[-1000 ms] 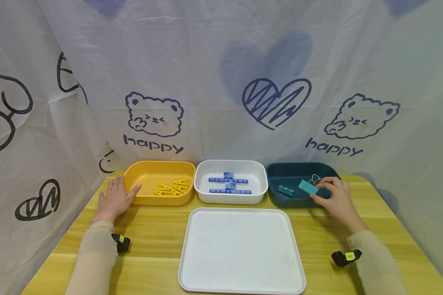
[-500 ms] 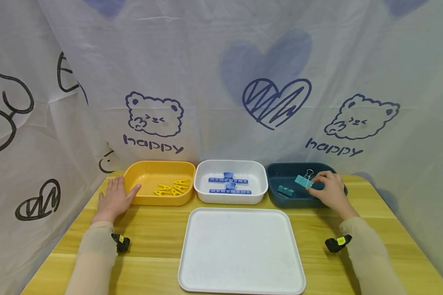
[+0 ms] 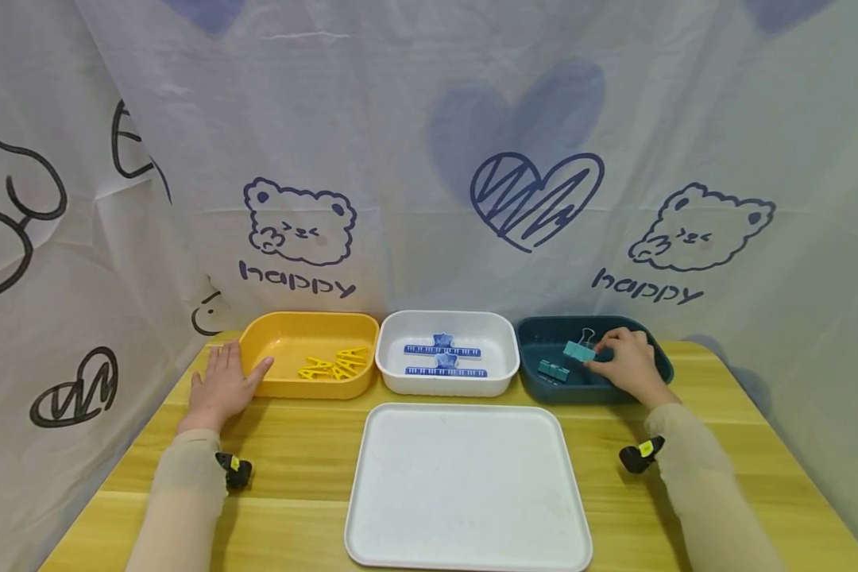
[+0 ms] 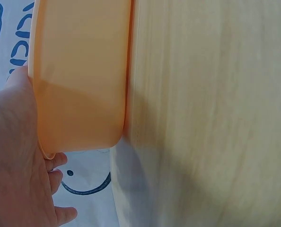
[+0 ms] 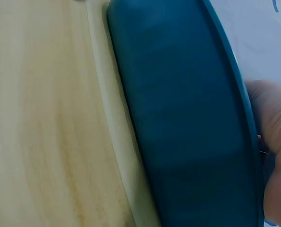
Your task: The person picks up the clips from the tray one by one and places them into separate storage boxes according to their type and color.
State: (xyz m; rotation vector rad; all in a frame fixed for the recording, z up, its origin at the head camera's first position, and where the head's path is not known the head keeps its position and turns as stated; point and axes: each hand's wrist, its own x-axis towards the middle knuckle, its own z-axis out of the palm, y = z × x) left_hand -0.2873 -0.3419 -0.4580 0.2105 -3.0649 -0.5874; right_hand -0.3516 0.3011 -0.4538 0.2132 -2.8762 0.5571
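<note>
My right hand (image 3: 632,367) pinches a teal binder clip (image 3: 577,351) between thumb and fingers, inside the dark blue bin (image 3: 539,335). The clip's wire handle points up. A second binder clip (image 3: 554,370) lies on the bin floor, to the left. In the right wrist view the bin's wall (image 5: 188,113) hides the held clip's body and most fingers. Over on the left, my left hand (image 3: 220,387) rests against the end of the yellow bin (image 3: 270,347), fingers extended and thumb over the front rim; the left wrist view shows the palm (image 4: 13,156) against this rim.
Several yellow clothespins (image 3: 344,364) lie in the yellow bin. The white bin (image 3: 391,342) in the middle holds two blue piano-patterned clips (image 3: 445,371). In front is a flat white tray (image 3: 468,485) on the wooden table (image 3: 293,469). A printed curtain (image 3: 415,159) hangs close behind.
My right hand has moved left and slightly back across the dark blue bin, carrying the binder clip towards the other one. The clip's handle has swung more upright. My left hand stays put.
</note>
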